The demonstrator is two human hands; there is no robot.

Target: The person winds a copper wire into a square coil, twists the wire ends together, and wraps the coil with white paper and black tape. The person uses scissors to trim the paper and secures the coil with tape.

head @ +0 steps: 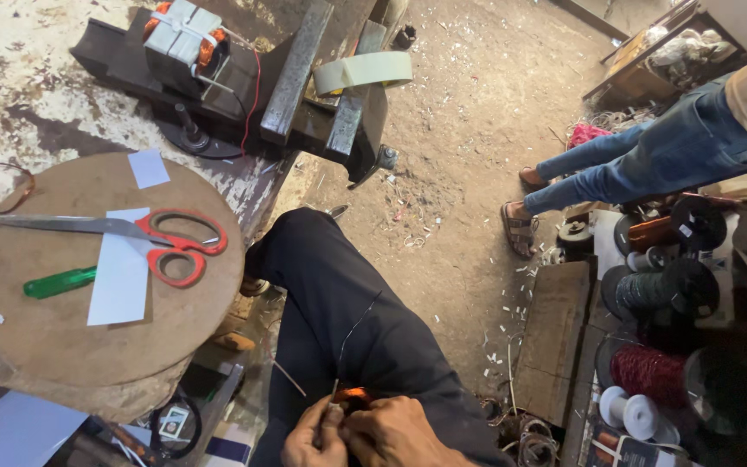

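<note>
Both my hands meet at the bottom of the view, over my lap in dark trousers. My left hand (311, 435) and my right hand (395, 435) pinch a small coil of copper wire (353, 396) between their fingers. A thin strand of the wire (358, 322) runs up from it across my thigh. Much of the coil is hidden by my fingers.
A round wooden board (62, 333) at left carries red-handled scissors (170, 242), a green-handled screwdriver (60, 282) and white paper strips (121, 277). A motor stator (181, 36) sits on a dark bench behind. Spools of wire (663, 290) stand right. Another person's legs (641, 160) are upper right.
</note>
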